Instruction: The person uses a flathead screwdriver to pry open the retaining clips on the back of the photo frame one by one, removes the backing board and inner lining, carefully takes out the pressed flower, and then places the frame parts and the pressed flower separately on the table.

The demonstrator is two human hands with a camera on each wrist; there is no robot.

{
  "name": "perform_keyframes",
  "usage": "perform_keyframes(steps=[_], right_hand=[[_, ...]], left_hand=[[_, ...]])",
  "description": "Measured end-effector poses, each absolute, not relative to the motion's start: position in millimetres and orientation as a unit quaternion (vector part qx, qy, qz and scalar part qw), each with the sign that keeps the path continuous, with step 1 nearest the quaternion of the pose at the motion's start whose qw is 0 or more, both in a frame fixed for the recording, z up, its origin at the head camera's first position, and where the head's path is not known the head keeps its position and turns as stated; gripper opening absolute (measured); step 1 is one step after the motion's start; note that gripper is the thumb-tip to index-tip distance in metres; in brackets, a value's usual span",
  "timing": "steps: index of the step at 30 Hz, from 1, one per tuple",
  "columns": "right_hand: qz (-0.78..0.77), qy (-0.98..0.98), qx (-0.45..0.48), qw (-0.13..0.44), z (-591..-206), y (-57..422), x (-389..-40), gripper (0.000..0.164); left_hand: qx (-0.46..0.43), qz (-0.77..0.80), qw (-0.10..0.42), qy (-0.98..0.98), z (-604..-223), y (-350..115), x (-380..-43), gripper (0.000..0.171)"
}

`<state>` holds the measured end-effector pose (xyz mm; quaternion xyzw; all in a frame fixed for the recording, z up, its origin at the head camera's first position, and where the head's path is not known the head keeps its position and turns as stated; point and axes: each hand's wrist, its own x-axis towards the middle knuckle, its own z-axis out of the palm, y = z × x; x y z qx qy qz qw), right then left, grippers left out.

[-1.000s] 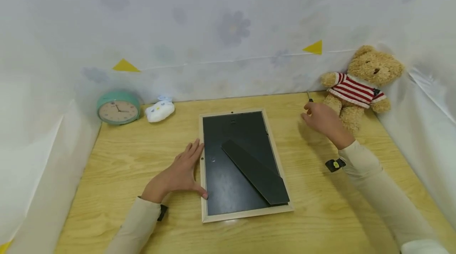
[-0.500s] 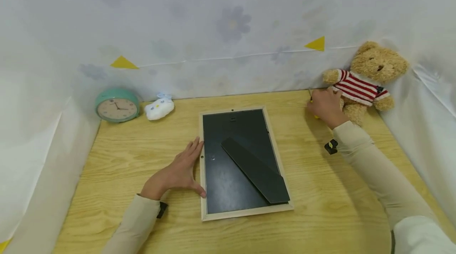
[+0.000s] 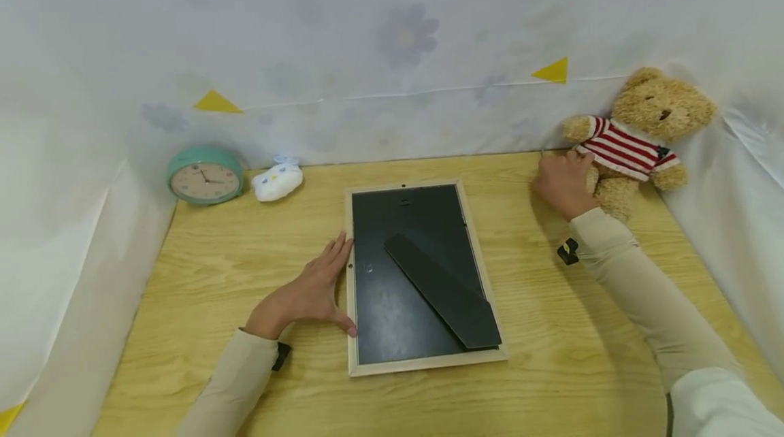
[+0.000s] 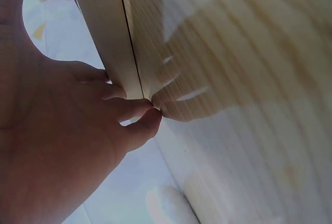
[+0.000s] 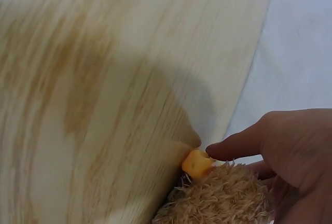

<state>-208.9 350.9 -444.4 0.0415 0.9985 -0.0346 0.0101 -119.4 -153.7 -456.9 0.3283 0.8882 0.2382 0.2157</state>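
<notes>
My left hand (image 3: 309,294) rests along the left side of a picture frame (image 3: 350,314) with fingers and thumb spread. The frame lies face down, its black back and angled stand leg (image 3: 444,294) upward. In the left wrist view, my fingertips (image 4: 150,112) touch its pale wooden edge at the tabletop. At the back right my right hand (image 3: 563,182) has its fingers curled over a screwdriver beside the teddy bear (image 3: 637,144). In the right wrist view, the thumb presses the screwdriver's orange-yellow handle (image 5: 197,164), and fur hides part of the other fingers.
A green alarm clock (image 3: 205,175) and a small white plush toy (image 3: 278,182) sit at the back left of the wooden table (image 3: 245,389). A white flowered cloth wall (image 3: 367,117) closes off the back and sides.
My right hand has shifted slightly toward the bear and closed in over the screwdriver, whose shaft keeps its place by the bear. The left hand and frame have stayed put.
</notes>
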Motion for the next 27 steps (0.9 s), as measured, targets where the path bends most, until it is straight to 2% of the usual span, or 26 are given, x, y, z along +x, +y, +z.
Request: perform_keyframes(steps=[7, 12, 15, 24, 27], right_hand=[[-0.031, 0.998, 0.049, -0.012, -443.4, 341.3, -208.2, 0.023], [-0.076, 0.996, 0.028, -0.032, -437.0, 325.3, -202.9, 0.029], [-0.125, 0.992, 0.021, -0.021, -430.7, 317.8, -199.0, 0.031], [-0.237, 0.97, 0.004, 0.061, -419.5, 286.1, -190.2, 0.034], [-0.234, 0.969, -0.006, 0.078, -413.4, 277.5, -187.3, 0.045]], left_hand=[[0.33, 0.237, 0.217, 0.888, -455.1, -153.3, -121.2, 0.154], [0.326, 0.231, 0.217, 0.891, -453.0, -153.8, -121.3, 0.154], [0.328, 0.227, 0.211, 0.892, -452.9, -152.1, -123.1, 0.154], [0.327, 0.224, 0.23, 0.889, -455.6, -144.6, -115.9, 0.154], [0.333, 0.216, 0.228, 0.889, -454.7, -140.1, -119.3, 0.154]])
